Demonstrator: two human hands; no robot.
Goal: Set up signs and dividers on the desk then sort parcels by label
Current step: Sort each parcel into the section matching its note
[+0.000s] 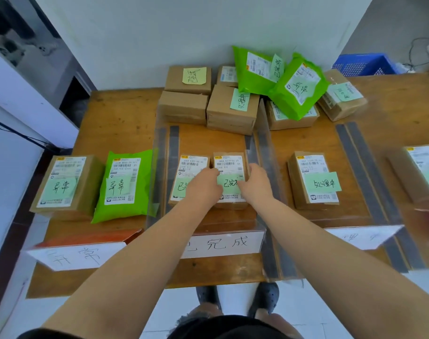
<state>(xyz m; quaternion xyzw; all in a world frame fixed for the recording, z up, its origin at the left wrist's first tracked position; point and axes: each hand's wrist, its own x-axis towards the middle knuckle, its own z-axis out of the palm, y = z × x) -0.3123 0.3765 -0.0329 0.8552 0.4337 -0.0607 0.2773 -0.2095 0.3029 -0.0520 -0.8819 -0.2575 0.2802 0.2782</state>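
On the wooden desk (115,111), clear dividers (264,148) split the front into bays, each with a white sign (223,243). In the middle bay lie two small cardboard parcels side by side. My left hand (203,184) and my right hand (256,182) grip the right one (229,165) by its two sides; it rests on the desk, touching the left one (191,167). The left bay holds a cardboard parcel (64,184) and a green bag parcel (125,184). Another labelled parcel (311,179) lies in the bay to the right.
Unsorted cardboard boxes (186,94) and two green bags (296,86) are piled at the desk's back against the wall. A blue crate (365,64) stands behind at the right. One more parcel (418,170) lies at the far right edge. An orange box sits behind the left sign (79,255).
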